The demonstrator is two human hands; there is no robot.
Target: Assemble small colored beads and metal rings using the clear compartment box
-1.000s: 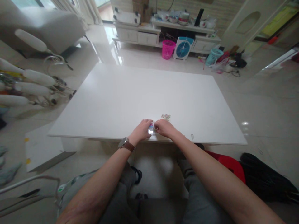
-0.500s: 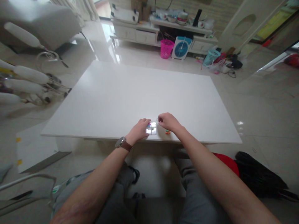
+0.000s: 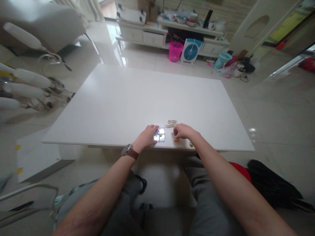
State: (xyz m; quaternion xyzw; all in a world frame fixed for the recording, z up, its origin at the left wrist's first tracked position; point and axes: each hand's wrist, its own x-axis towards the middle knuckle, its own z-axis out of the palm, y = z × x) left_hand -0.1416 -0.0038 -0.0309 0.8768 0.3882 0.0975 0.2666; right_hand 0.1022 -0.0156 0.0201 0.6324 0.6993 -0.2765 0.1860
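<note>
A small clear compartment box (image 3: 161, 135) lies on the white table near its front edge, with bits of colour in its sections. My left hand (image 3: 147, 136) grips the box by its left side, thumb at the front and fingers at the back. My right hand (image 3: 181, 131) is closed, fingertips pointing down at a small pile of orange and green pieces (image 3: 176, 139). Whatever is between those fingertips is too small to make out. Behind the pile lie several loose rings (image 3: 171, 124). Another small group of dark and yellow pieces (image 3: 191, 144) sits beneath my right wrist.
The white table (image 3: 137, 95) stretches away in front of me. Beyond it are a pink basket (image 3: 175, 52), a blue-and-white fan (image 3: 191, 50) and a low cabinet (image 3: 154, 38). White-padded chairs (image 3: 31, 78) stand to the left. A black bag (image 3: 273, 180) lies at the lower right.
My right hand has moved from the rings, right and toward me, to the orange pieces. The rings and the dark and yellow pieces now show. My left hand stays on the box.
</note>
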